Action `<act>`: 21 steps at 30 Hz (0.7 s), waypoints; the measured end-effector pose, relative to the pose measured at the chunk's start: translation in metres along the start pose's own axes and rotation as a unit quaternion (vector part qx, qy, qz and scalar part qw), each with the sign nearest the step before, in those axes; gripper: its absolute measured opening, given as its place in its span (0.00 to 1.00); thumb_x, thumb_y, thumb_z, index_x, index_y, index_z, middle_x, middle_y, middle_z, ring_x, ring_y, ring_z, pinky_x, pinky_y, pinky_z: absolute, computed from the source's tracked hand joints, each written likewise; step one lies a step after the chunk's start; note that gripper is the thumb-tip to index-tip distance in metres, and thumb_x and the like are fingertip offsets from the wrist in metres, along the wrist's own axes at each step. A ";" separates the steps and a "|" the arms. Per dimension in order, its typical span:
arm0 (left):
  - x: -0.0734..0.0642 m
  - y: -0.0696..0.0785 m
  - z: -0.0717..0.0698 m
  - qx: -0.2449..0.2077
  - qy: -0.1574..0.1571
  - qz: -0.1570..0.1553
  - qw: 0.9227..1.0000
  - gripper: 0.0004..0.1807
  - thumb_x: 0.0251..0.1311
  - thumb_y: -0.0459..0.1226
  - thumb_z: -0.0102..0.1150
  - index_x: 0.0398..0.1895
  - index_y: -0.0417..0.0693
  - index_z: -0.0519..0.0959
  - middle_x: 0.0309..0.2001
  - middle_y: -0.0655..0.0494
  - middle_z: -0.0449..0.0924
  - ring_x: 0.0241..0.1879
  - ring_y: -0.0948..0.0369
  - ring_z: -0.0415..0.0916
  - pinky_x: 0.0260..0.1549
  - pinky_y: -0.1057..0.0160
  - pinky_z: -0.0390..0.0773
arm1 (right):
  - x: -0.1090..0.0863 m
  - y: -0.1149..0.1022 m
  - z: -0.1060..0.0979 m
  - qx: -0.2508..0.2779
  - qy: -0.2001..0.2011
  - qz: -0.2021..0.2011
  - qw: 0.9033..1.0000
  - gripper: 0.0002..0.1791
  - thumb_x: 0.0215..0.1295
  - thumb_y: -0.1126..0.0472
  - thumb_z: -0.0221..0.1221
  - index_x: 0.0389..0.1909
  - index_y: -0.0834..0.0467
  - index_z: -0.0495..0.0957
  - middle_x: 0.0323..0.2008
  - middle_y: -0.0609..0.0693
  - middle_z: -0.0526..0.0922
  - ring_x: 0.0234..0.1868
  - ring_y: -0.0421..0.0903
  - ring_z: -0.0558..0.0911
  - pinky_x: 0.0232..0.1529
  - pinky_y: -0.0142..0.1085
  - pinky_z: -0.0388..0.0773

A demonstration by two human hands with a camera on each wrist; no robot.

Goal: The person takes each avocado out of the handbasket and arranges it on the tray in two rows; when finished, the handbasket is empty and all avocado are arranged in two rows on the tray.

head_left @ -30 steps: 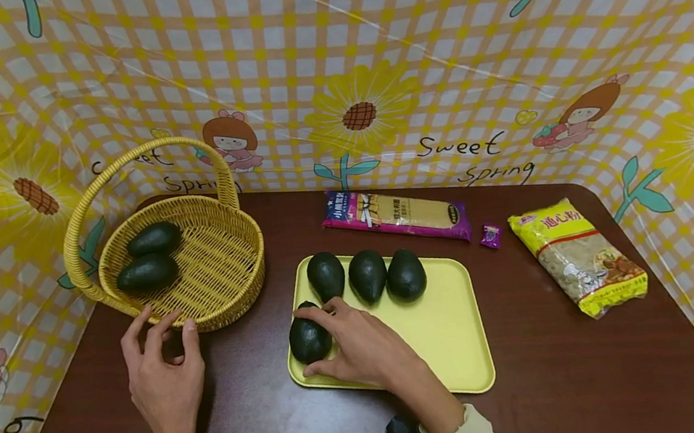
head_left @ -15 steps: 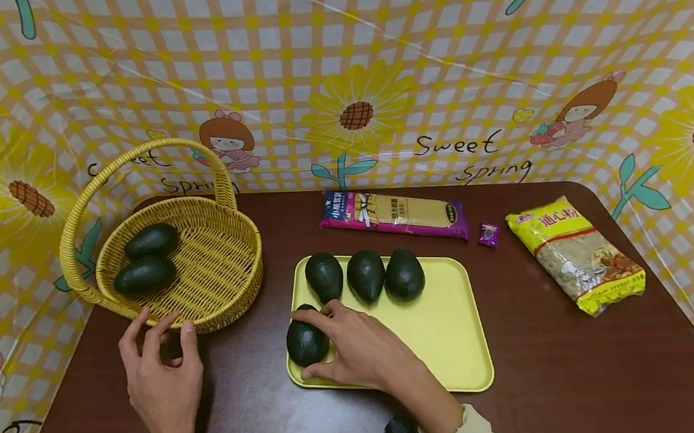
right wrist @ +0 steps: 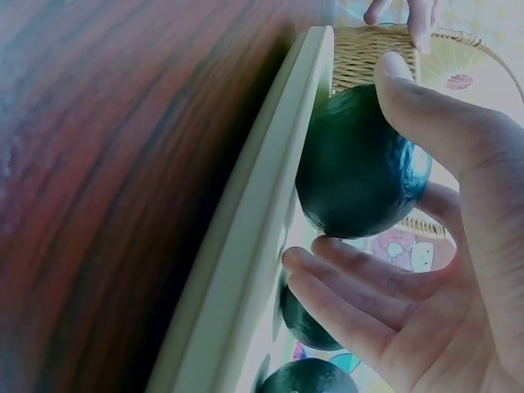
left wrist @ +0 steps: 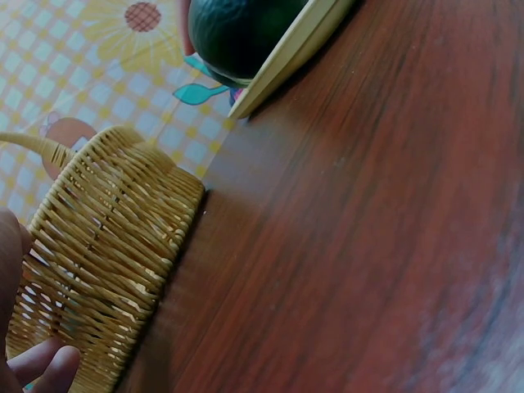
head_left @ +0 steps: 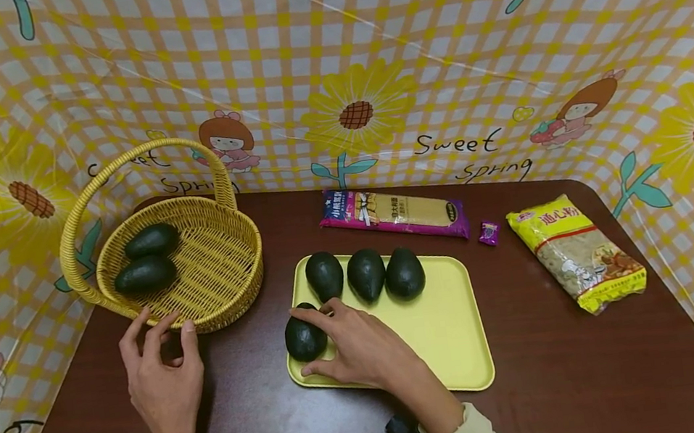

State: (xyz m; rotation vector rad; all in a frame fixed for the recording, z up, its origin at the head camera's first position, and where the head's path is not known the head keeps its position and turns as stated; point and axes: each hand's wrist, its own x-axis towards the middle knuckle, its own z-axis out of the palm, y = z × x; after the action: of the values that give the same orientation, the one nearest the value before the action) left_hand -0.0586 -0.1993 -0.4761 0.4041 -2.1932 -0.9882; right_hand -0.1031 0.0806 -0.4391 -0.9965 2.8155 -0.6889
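Note:
On the left of the table stands a yellow wicker basket with a tall arched handle. Two dark green avocados lie at its left side. My left hand rests its fingertips at the basket's near rim, thumb beside the wall. A pale yellow tray lies at the centre. My right hand curves its thumb and fingers around an avocado at the tray's left end; in the right wrist view the thumb overlaps that avocado. Behind it, three avocados stand in a row along the far side.
A purple pack of noodles lies behind the tray, with a small purple wrapped candy beside it. At the right lies a yellow-ended bag of pasta. A checked cloth with sunflowers hangs around the back and sides of the table.
The avocado at my right hand has shifted very slightly left and away from the thumb. My left hand stays at the basket rim.

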 end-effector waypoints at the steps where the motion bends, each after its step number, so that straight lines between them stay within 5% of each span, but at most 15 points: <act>1: 0.000 0.000 0.000 0.000 0.001 0.000 1.000 0.15 0.73 0.42 0.69 0.57 0.45 0.89 0.75 0.52 0.73 0.36 0.76 0.76 0.31 0.87 0.67 | 0.000 0.000 0.000 0.000 0.000 0.000 1.000 0.46 0.61 0.36 0.76 0.78 0.43 0.72 0.56 0.58 0.83 0.37 0.45 0.84 0.40 0.43 0.85; 16: 0.000 0.000 0.001 0.004 0.005 0.006 1.000 0.15 0.73 0.41 0.68 0.57 0.45 0.89 0.75 0.52 0.73 0.30 0.59 0.79 0.31 0.86 0.67 | -0.001 -0.002 -0.007 -0.019 0.015 0.005 1.000 0.47 0.60 0.34 0.76 0.78 0.42 0.72 0.56 0.58 0.82 0.40 0.47 0.86 0.38 0.44 0.85; 21: 0.000 0.000 0.002 0.005 0.007 0.006 1.000 0.15 0.73 0.42 0.69 0.56 0.46 0.89 0.74 0.52 0.74 0.28 0.66 0.77 0.30 0.86 0.67 | -0.001 -0.002 -0.011 -0.015 0.023 0.000 1.000 0.46 0.60 0.36 0.77 0.78 0.42 0.72 0.57 0.58 0.83 0.42 0.47 0.87 0.38 0.44 0.86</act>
State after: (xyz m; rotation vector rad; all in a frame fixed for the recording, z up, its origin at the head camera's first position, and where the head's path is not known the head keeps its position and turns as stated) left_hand -0.0600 -0.1988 -0.4767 0.4020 -2.1869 -0.9657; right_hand -0.1032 0.0845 -0.4286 -0.9969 2.8746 -0.6794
